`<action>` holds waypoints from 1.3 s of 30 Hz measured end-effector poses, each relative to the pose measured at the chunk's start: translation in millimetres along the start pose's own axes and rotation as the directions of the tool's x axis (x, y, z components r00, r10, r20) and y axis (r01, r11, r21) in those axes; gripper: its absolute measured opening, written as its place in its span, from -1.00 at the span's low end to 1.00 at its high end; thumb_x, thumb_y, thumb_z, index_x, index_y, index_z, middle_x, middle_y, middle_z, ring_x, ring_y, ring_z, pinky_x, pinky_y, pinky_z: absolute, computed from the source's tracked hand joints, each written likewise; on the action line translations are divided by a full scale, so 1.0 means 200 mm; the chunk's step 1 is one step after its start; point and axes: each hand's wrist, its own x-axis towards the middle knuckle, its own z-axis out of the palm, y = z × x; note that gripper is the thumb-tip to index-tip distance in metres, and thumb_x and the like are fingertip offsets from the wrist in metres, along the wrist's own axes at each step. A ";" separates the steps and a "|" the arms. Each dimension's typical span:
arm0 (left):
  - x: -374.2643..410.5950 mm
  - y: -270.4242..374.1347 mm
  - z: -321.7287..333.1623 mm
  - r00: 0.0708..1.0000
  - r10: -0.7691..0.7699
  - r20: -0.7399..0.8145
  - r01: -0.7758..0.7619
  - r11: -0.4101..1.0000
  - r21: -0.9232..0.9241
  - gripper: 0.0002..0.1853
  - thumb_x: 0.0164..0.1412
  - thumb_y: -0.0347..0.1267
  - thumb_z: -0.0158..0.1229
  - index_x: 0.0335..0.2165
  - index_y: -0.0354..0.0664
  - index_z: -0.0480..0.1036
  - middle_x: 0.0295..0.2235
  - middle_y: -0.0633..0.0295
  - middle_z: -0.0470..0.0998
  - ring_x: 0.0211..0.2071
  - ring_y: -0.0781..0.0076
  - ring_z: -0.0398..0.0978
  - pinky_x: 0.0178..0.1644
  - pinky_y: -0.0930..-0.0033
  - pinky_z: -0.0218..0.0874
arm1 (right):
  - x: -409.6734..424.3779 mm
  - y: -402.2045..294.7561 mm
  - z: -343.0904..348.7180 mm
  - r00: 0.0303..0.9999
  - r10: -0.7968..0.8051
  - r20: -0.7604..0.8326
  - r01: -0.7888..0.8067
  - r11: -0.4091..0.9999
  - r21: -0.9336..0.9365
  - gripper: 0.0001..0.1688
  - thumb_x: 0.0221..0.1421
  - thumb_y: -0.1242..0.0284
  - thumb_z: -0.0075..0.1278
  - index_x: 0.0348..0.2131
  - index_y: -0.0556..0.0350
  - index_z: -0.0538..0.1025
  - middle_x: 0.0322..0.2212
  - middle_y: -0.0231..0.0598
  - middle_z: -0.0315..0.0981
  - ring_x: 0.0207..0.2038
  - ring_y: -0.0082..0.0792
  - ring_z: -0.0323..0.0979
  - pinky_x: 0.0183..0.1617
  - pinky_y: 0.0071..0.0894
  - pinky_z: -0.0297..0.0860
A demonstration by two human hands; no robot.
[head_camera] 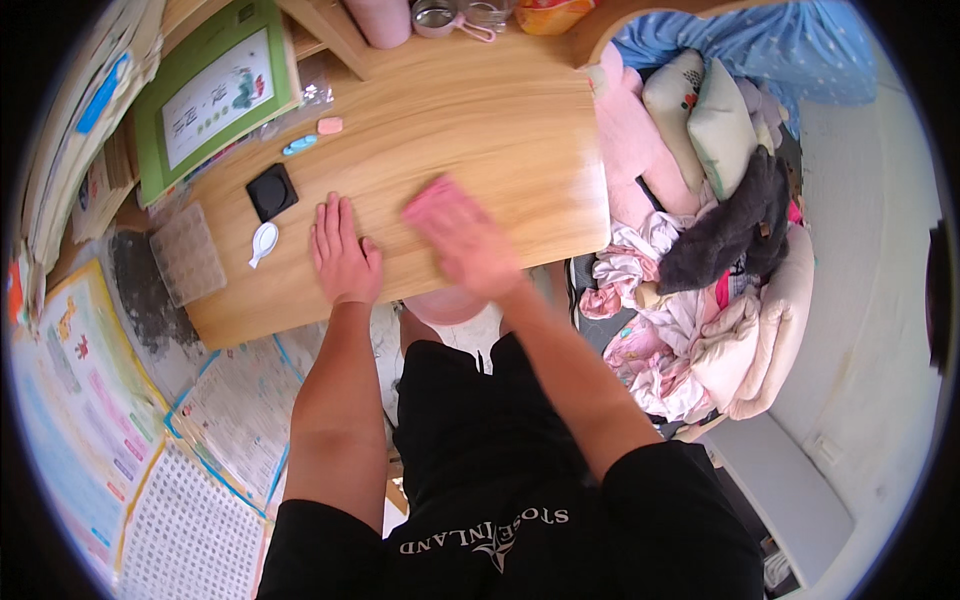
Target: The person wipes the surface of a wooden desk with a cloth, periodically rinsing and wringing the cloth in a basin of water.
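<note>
A pink cloth [433, 201] lies under the fingers of my right hand [472, 251], pressed on the wooden desk top [465, 135]; the hand is slightly blurred. Palm down near the front edge rests my left hand [343, 255], its fingers a little apart and nothing in it. To its left are a white spoon-shaped piece [264, 244] and a square black case [272, 192]. Farther back lie a light blue clip-like object [300, 145] and a pink eraser-like block [330, 125]. A clear compartment tray [189, 255] sits at the left end of the desk.
Books and a green-covered book [161, 127] stand at the back left. A pink cup [381, 21], a metal pan-like item [435, 15] and an orange packet [551, 15] line the back. Right of the desk, a bed holds cushions [720, 127] and heaped clothes [675, 330]. Below is a pink basin [446, 304].
</note>
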 end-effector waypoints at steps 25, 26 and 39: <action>-0.01 0.02 -0.03 1.000 -0.018 -0.022 0.016 0.998 -0.068 -0.14 0.31 -0.29 0.08 0.54 -0.19 0.18 0.61 0.14 0.12 0.62 0.00 0.01 0.68 -0.14 -0.21 | 0.61 0.35 0.01 0.944 0.158 -0.291 -0.235 0.939 -0.252 -0.13 0.31 0.38 0.09 0.54 -0.15 0.35 0.54 -0.11 0.24 0.61 0.04 0.09 0.69 0.19 -0.02; 0.00 0.03 -0.03 1.000 -0.012 -0.024 0.010 0.997 -0.077 -0.14 0.31 -0.29 0.08 0.54 -0.19 0.18 0.61 0.14 0.12 0.62 0.00 0.01 0.68 -0.14 -0.21 | 0.56 0.40 0.00 0.934 0.155 -0.322 -0.246 0.932 -0.265 -0.13 0.32 0.38 0.08 0.55 -0.15 0.34 0.55 -0.11 0.23 0.61 0.05 0.09 0.68 0.18 -0.01; -0.29 -0.13 -0.23 0.983 -0.012 -0.186 -0.090 0.841 -0.533 -0.43 0.43 -0.48 0.05 0.36 -0.29 0.44 0.45 -0.04 0.39 0.49 -0.16 0.28 0.57 -0.04 0.10 | 0.37 -0.27 0.41 0.987 0.139 -0.086 -0.158 0.948 -0.277 0.03 0.22 0.33 0.17 0.59 0.00 0.23 0.58 -0.08 0.14 0.64 0.05 0.00 0.70 0.23 -0.07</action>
